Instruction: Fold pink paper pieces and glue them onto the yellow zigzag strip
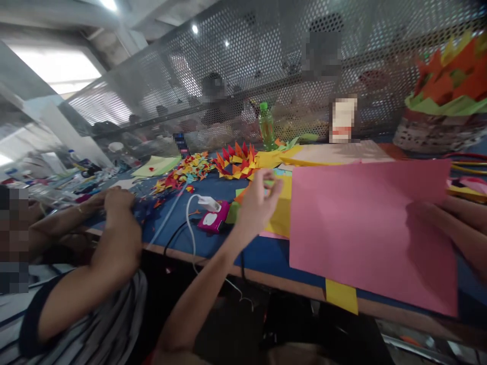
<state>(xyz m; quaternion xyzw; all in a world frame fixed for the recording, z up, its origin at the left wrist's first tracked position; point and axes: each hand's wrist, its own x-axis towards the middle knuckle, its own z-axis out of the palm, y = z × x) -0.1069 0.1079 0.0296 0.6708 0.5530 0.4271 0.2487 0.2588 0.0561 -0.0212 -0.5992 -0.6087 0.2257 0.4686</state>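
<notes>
My left hand [258,203] is raised over the papers near the middle of the table. Its fingers are loosely curled and apart, and I see nothing between them. A large pink paper sheet [365,223] stands tilted up in front of me, to the right of that hand and apart from it. At the sheet's right edge my right hand [452,220] grips it; some of the fingers are blurred. Yellow paper [280,215] lies under and behind the pink sheet. A yellow strip [341,295] sticks out below it, over the table's front edge.
A magenta power bank [213,218] with a white plug and cable lies left of my left arm. Behind are a red-and-yellow paper ring [238,161], paper scraps [186,172] and a green bottle [266,125]. A co-worker's arm [117,228] is at the left. A basket [437,129] stands back right.
</notes>
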